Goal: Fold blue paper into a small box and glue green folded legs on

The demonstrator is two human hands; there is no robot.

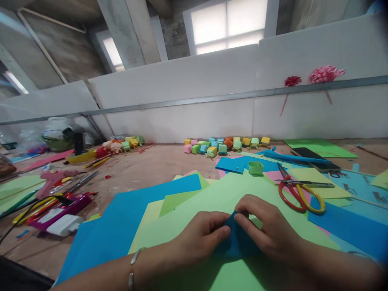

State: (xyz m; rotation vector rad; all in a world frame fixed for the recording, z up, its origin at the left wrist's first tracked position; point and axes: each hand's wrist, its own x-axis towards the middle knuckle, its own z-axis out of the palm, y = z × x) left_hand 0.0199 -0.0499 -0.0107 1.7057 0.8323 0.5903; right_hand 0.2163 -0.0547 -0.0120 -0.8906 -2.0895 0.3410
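A small piece of blue paper [235, 242] is pinched between my two hands, above a large light green sheet [194, 206]. My left hand [206, 232] grips its left side between thumb and fingers. At the paper's top right edge, thumb and fingertips of my right hand [263, 222] press together on it. The lower part of the paper lies in shadow between the hands. Just beyond stands a small green folded paper box [256, 167]. To the right, scissors with red and yellow handles [298, 190] rest on coloured sheets.
Small coloured paper models [224, 145] line the back by the white partition [182, 121]. A dark phone [315, 158] lies at right. At left are a pink glue gun [54, 180], a purple device [62, 212] with a white plug, and blue sheets [121, 218].
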